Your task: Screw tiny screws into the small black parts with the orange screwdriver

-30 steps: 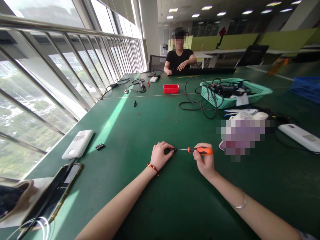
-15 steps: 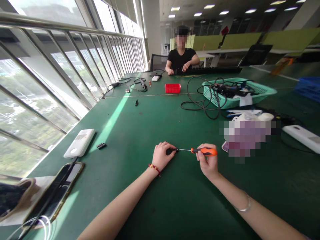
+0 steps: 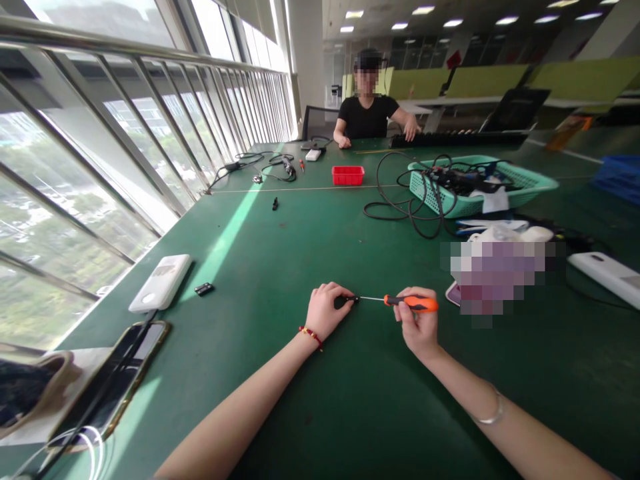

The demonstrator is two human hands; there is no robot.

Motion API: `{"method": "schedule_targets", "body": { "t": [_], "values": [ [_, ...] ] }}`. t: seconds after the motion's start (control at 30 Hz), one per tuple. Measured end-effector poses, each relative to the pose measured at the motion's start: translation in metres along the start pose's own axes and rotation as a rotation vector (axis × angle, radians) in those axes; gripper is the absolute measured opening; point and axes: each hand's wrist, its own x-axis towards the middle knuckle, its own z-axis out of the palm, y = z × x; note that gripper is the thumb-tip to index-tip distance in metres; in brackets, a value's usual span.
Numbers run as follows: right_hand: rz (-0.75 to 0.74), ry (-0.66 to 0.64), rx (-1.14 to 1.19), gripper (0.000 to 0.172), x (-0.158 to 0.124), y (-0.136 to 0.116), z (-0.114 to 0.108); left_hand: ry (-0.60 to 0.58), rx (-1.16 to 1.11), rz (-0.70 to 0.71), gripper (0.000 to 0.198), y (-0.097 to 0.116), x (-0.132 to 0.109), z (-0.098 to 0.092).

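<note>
My left hand (image 3: 326,310) rests on the green table (image 3: 260,373), its fingers closed round a small black part (image 3: 354,299). Most of that part is hidden by the fingers, so its exact kind does not show. My right hand (image 3: 419,327) grips an orange-and-black screwdriver (image 3: 420,304) by its handle. The screwdriver lies nearly level, pointing left, with its thin metal shaft (image 3: 373,299) reaching the black part's right end. Left of my left hand lies another small black piece (image 3: 204,289).
A white power bank (image 3: 161,283) and a phone (image 3: 113,387) lie at left. Farther back are a red tray (image 3: 348,175), a small black piece (image 3: 275,203) and a green basket (image 3: 530,190) of cables. A person (image 3: 367,117) sits opposite, touching a long black object (image 3: 460,139).
The person opposite has moved a hand to the right, and the long black object has shifted right too. The view has shifted slightly; my hands keep their grips with the screwdriver at the part.
</note>
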Motion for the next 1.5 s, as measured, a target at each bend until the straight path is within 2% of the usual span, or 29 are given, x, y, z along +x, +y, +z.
{"method": "schedule_targets", "body": {
  "t": [0.23,0.37,0.53,0.7,0.87,1.0,1.5],
  "values": [
    [0.000,0.004,-0.034,0.010,0.001,-0.004,0.001,-0.001,0.007,0.007,0.013,0.000,0.000,0.001],
    [0.004,-0.008,-0.085,0.008,0.010,-0.014,0.000,-0.002,0.009,0.003,0.012,0.001,0.001,0.000],
    [0.012,-0.095,-0.175,0.015,0.040,-0.035,0.005,0.000,-0.012,-0.001,0.012,0.001,0.001,0.000],
    [0.022,-0.180,-0.268,0.025,0.074,-0.053,0.022,0.023,-0.035,-0.009,0.011,0.000,0.000,0.000],
    [-0.003,-0.185,-0.288,0.022,0.093,-0.064,0.037,0.051,-0.054,-0.004,0.011,-0.002,0.000,0.002],
    [0.008,-0.155,-0.252,0.020,0.093,-0.063,0.037,0.067,-0.039,-0.015,0.012,-0.003,0.000,0.003],
    [0.054,-0.181,-0.204,0.020,0.086,-0.050,0.032,0.052,-0.027,-0.024,0.012,-0.004,0.001,0.003]
  ]
}}
